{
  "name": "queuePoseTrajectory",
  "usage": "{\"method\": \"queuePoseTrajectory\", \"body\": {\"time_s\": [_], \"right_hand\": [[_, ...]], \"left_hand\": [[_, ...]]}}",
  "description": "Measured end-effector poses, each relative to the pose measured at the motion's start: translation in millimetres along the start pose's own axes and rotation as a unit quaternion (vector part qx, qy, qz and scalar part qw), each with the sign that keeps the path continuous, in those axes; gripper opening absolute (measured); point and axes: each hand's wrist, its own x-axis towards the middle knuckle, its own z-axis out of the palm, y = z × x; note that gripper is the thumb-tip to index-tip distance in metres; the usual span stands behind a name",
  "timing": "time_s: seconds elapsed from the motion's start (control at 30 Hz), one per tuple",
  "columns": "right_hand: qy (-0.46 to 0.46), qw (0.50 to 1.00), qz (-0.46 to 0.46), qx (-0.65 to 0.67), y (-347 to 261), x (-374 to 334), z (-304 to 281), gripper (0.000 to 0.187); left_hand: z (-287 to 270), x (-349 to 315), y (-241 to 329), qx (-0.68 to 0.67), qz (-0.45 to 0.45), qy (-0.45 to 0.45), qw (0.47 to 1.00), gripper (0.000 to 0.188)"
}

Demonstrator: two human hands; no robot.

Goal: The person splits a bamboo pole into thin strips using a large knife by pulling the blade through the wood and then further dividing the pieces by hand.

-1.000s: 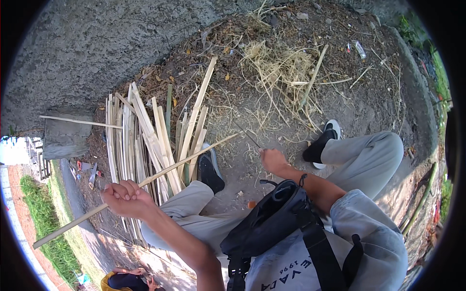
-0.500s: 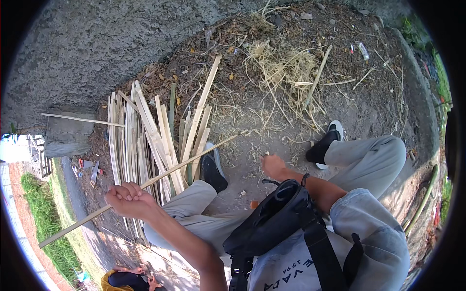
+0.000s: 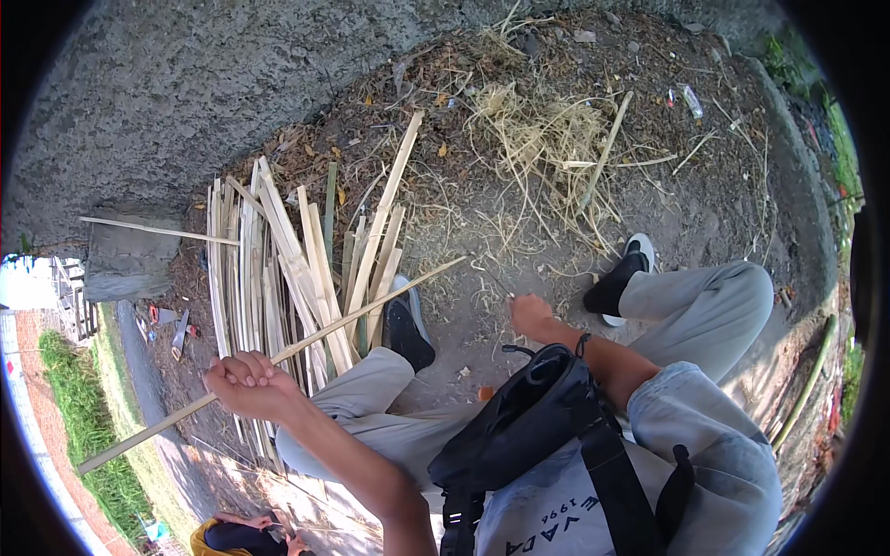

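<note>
1. My left hand (image 3: 248, 382) is clenched around a long bamboo strip (image 3: 278, 356), gripping it nearer its lower end than its middle. The fingers are curled fully over it, knuckles up.
2. From my fist the strip runs up and to the right, over my left knee and past my left shoe (image 3: 408, 326), with its thin tip above bare dirt. The other end runs down to the left, well beyond my hand.
3. My right hand (image 3: 530, 313) is low by the ground between my legs, apart from the strip. I cannot tell whether it is closed on anything; it looks loosely curled, and the black bag (image 3: 528, 422) on my chest hides the forearm behind it.
4. To handle the strip well, I judge I should keep the fist firm but let the wrist steer, since so long a piece will whip at the tip if I jerk it.
5. The edges of split bamboo are likely sharp, so I would not let it slide through my palm.
6. Just beyond my left knee lies the pile of bamboo strips (image 3: 278, 259), roughly parallel, a few crossing. The tip should stay clear of them so it does not snag.
7. Farther out is a tangle of dry straw (image 3: 538, 139), and a rough stone wall (image 3: 185, 93) behind.
</note>
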Motion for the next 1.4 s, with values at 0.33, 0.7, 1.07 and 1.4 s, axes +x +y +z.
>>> {"method": "queuePoseTrajectory", "body": {"time_s": [0.33,0.7,1.07,1.4], "right_hand": [[0.106,0.989,0.019,0.098,1,2,-20,0.055],[-0.072,0.989,-0.087,-0.098,6,-25,-52,0.052],[0.275,0.956,0.098,0.005,46,13,-135,0.044],[0.059,0.997,0.058,-0.003,0,-31,-131,0.042]], "left_hand": [[-43,35,25,-0.101,0.024,0.004,0.995,0.043],[-72,53,35,-0.154,0.044,0.07,0.985,0.041],[-71,51,41,-0.153,0.035,0.081,0.984,0.043],[-78,51,40,-0.152,0.047,0.105,0.982,0.042]]}}
